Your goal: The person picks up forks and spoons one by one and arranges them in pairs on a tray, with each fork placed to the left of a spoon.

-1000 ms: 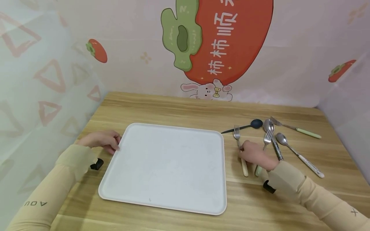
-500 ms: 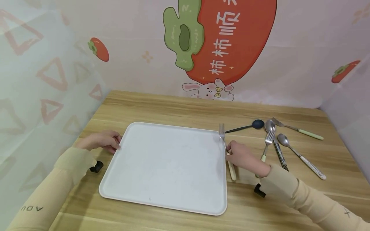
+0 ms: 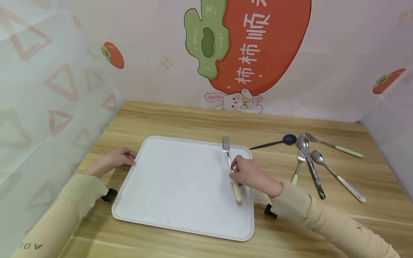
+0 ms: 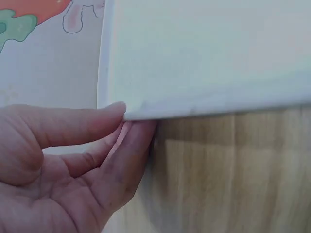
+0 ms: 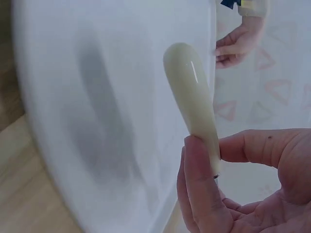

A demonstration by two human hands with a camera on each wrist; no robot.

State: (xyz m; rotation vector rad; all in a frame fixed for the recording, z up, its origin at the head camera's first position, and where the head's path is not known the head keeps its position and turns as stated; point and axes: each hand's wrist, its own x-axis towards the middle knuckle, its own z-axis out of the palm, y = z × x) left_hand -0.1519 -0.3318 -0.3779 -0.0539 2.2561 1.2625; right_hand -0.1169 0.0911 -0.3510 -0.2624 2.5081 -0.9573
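A white rectangular tray [image 3: 184, 186] with a low rim lies on the wooden table. My left hand [image 3: 120, 158] pinches its left rim, thumb on top and fingers beneath, as the left wrist view shows close up. In my right hand [image 3: 251, 175] is a fork [image 3: 226, 147] with a cream handle [image 5: 189, 87], pinched between thumb and fingers near the top of the handle. The fork is held over the right part of the tray, tines toward the back wall. Its shadow falls on the tray surface in the right wrist view.
Right of the tray lie a black spoon [image 3: 289, 139], a fork with a pale green handle [image 3: 302, 154], a spoon with a dark patterned handle [image 3: 316, 179], a spoon with a white handle [image 3: 350, 188] and another green-handled piece [image 3: 348, 151]. Printed sheets [image 3: 155, 82] stand behind and beside the table.
My right hand has carried the cream-handled fork leftward from the table beside the tray to above the tray. My left hand stays at the left rim.
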